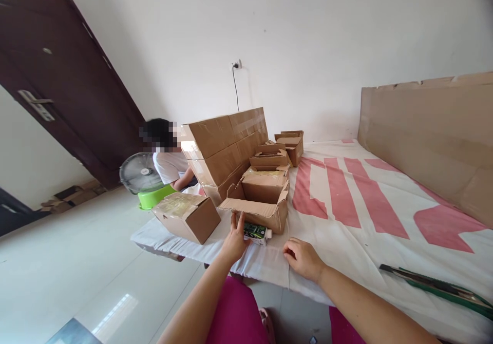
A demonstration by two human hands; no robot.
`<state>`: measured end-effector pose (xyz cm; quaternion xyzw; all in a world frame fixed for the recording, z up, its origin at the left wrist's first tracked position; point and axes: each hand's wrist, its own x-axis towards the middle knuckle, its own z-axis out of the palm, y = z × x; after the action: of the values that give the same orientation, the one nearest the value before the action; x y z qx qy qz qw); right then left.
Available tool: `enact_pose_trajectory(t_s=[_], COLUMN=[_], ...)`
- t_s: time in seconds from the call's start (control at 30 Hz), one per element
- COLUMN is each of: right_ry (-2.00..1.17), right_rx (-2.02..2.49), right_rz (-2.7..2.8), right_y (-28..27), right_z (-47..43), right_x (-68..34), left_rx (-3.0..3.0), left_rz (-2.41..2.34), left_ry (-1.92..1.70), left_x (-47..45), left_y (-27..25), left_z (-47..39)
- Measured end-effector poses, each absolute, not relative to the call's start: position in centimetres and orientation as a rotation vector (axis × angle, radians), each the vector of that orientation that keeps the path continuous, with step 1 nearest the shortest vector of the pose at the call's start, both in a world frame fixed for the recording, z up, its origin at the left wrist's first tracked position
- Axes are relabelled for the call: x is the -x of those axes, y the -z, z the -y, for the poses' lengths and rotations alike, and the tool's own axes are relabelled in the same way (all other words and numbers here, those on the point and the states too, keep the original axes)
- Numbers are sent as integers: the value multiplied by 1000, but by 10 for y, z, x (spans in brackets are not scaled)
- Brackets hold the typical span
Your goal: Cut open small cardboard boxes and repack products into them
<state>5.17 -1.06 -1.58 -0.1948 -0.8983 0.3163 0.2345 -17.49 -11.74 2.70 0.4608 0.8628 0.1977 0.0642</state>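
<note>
My left hand (234,242) is at the near side of an open cardboard box (256,209), fingers stretched up against its front flap. A small green and white drink carton (257,232) with a white cap lies on its side just under that flap. My left thumb reaches the carton's near end; whether it presses on it I cannot tell. To the right, my right hand (304,258) rests on the cloth by the table's front edge, fingers loosely curled with nothing visible in them. A taped, closed cardboard box (187,214) sits left of my left hand.
Stacked closed boxes (219,151) stand behind, with more open boxes (290,146) farther back. A person (171,167) sits beyond the stack, near a fan (138,172). A green-handled tool (435,287) lies at right. A large cardboard sheet (427,138) borders the cloth-covered table (342,251).
</note>
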Motion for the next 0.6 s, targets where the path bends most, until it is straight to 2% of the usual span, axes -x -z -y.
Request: enact_pose_trajectory(t_s=[0.6], right_ry=[-904], right_rx=[517], right_rz=[2459], right_y=[20], right_z=[9], right_x=[-49], left_rx=[-1418], left_rz=[-2542], left_ry=[-663], left_x=[202], left_y=[-28], left_z=[57])
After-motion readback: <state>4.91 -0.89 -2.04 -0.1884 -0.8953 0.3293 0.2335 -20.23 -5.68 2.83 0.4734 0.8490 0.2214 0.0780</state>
